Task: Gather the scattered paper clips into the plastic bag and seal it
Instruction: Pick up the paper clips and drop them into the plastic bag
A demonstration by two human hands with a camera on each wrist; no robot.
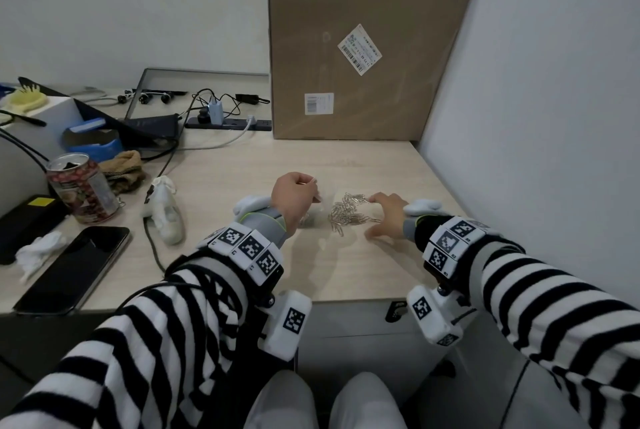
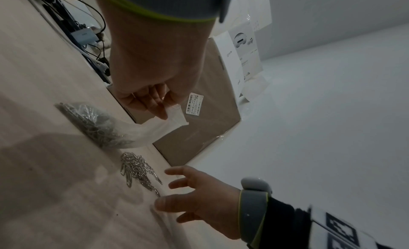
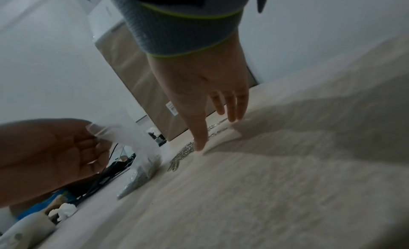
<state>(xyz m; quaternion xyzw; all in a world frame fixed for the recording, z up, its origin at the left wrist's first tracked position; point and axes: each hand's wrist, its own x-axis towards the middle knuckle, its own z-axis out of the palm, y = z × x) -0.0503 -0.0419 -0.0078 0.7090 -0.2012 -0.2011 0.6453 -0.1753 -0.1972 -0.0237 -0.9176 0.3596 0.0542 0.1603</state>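
Note:
A pile of silver paper clips (image 1: 348,212) (image 2: 138,170) (image 3: 181,156) lies on the pale wooden desk (image 1: 346,269). Just left of it stands a clear plastic bag (image 2: 115,128) (image 3: 143,158) with several clips in its bottom. My left hand (image 1: 296,196) (image 2: 152,102) (image 3: 66,151) pinches the bag's top edge and holds it up off the desk. My right hand (image 1: 386,215) (image 2: 194,193) (image 3: 212,116) is spread, its straight fingers low over the right side of the pile, fingertips touching the desk beside the clips.
A tall cardboard box (image 1: 367,41) stands at the back against the wall. To the left are a drink can (image 1: 83,188), a phone (image 1: 74,267), a white cloth item (image 1: 166,207), cables and a power strip (image 1: 228,124). The right wall (image 1: 554,117) is close.

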